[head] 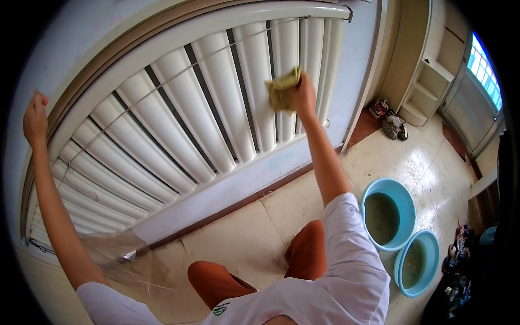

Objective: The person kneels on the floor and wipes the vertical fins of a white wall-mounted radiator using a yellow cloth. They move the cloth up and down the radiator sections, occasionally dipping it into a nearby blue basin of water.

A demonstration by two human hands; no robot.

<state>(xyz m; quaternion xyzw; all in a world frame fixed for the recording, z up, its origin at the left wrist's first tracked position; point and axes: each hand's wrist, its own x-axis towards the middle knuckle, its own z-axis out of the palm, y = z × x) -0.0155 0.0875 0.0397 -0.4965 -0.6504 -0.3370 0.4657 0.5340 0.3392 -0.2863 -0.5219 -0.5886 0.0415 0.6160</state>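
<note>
A long white radiator (213,101) with many upright fins is mounted low on the wall, and a thin wire runs across its front. My right hand (305,94) grips a crumpled yellow-green cloth (283,90) against the fins near the radiator's right end. Far to the left, my left hand (35,118) is raised at the wall beside the radiator's brown outer frame; its fingers look curled and their inner side is hidden.
Two light blue basins (408,203) (434,280) of murky water stand on the tiled floor at my right. Clear plastic sheeting (118,252) lies below the radiator's left end. Shoes (402,132) sit by a corner shelf (424,91) near a door (469,109).
</note>
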